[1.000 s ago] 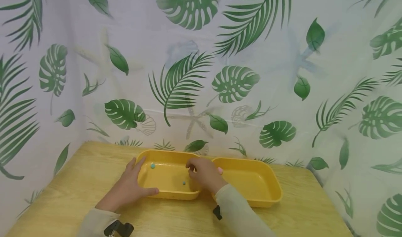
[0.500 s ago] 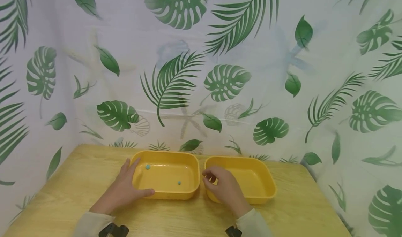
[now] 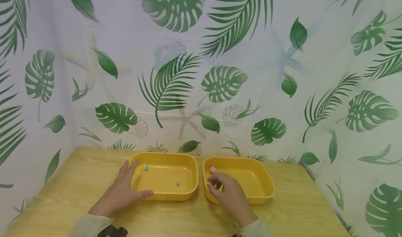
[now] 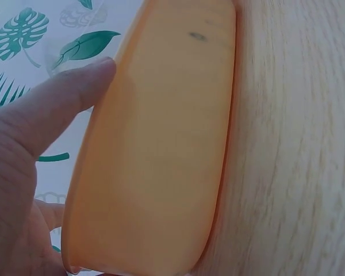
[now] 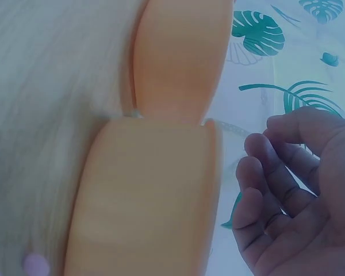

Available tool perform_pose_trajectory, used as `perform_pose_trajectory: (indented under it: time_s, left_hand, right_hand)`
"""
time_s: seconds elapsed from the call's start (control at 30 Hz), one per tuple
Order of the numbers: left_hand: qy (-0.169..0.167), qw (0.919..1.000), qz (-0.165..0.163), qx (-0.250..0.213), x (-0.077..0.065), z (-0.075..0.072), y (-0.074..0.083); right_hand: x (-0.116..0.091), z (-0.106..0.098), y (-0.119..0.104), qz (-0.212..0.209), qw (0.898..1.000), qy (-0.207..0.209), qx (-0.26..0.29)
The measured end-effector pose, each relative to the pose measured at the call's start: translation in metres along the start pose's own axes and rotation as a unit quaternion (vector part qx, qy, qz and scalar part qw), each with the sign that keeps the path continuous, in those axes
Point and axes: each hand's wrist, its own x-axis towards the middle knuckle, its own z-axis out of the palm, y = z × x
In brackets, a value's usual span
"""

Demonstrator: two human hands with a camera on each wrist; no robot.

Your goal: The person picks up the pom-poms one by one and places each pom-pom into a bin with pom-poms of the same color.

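My left hand (image 3: 124, 186) rests with fingers spread at the left end of a yellow tray (image 3: 166, 197); its thumb (image 4: 95, 77) lies along the near rim. Inside that tray are two small turquoise balls, one at the back left (image 3: 146, 168) and a smaller one (image 3: 178, 184) toward the front right. A second yellow tray (image 3: 255, 177) stands to its right. Over this tray's near left corner hovers my right hand (image 3: 230, 195), fingers loosely bent, nothing visible between them. Just beyond its fingertips, a pink ball (image 3: 213, 170) sits inside the right tray.
Both trays stand on a wood-grain table (image 3: 176, 219) with a narrow gap between them. Another pink ball (image 5: 36, 264) shows on the table in the right wrist view. A white leaf-printed cloth (image 3: 188, 73) rises behind the table and along both sides.
My right hand has moved from over the left tray's right end to the right tray, then drawn slightly back, uncovering the pink ball. The left hand keeps its place on the left tray.
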Motion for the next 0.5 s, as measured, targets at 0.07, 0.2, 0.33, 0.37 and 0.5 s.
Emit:
perform_pose_trajectory:
  time_s: [0.07, 0.2, 0.33, 0.37, 0.5]
  left_hand:
    - [-0.002, 1.0000, 0.001, -0.003, -0.0011, -0.0002, 0.0006]
    - [0.001, 1.0000, 0.000, 0.000, -0.0021, -0.0008, 0.0029]
    - [0.003, 1.0000, -0.002, -0.002, -0.0036, 0.0001, 0.0039]
    - [0.004, 1.0000, -0.001, -0.004, -0.0035, 0.0002, 0.0037]
    - [0.004, 1.0000, 0.000, -0.005, -0.0019, 0.0009, 0.0019]
  right_hand:
    - [-0.0013, 0.0008, 0.0013, 0.004, 1.000, -0.004, -0.005]
    - [-0.0031, 0.0021, 0.0029, 0.005, 1.000, -0.009, -0.002]
    - [-0.0044, 0.0017, 0.0019, 0.003, 1.000, -0.012, 0.000]
    - [-0.0045, 0.0014, 0.0013, 0.002, 1.000, -0.013, -0.002]
    - [-0.0049, 0.0003, -0.0008, -0.003, 1.000, -0.012, -0.008]
